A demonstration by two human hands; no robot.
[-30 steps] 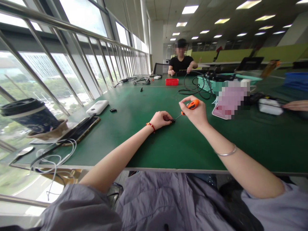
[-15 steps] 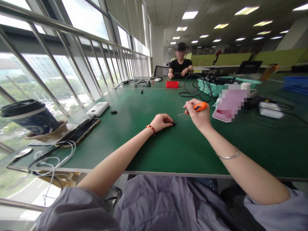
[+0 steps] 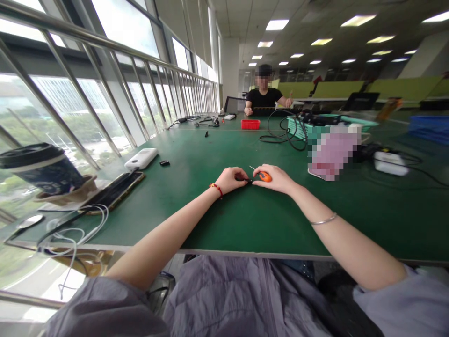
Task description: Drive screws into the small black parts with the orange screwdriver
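My left hand (image 3: 231, 180), with a red beaded bracelet at its wrist, is closed in a pinch on a small black part (image 3: 249, 181) just above the green tabletop. From the other side, the thumb and fingertips of my right hand (image 3: 278, 179) meet the same part. Tucked in that right hand is a screwdriver (image 3: 265, 177) with an orange and black handle, its thin metal shaft pointing up and to the left, away from the part. Fingers cover most of the black part, so its exact kind does not show.
To the left are a lidded paper cup (image 3: 42, 168), a phone (image 3: 114, 193), white cables (image 3: 79, 236), a white power bank (image 3: 141, 159) and a small black piece (image 3: 164, 163). Farther off are a red tray (image 3: 250, 124), a teal basket (image 3: 298, 128) and a seated co-worker (image 3: 264, 96). A pink object (image 3: 333, 154) lies right.
My right hand has moved down and left to the black part, and the screwdriver has turned from working grip into the palm. The co-worker's hand has moved outward and up.
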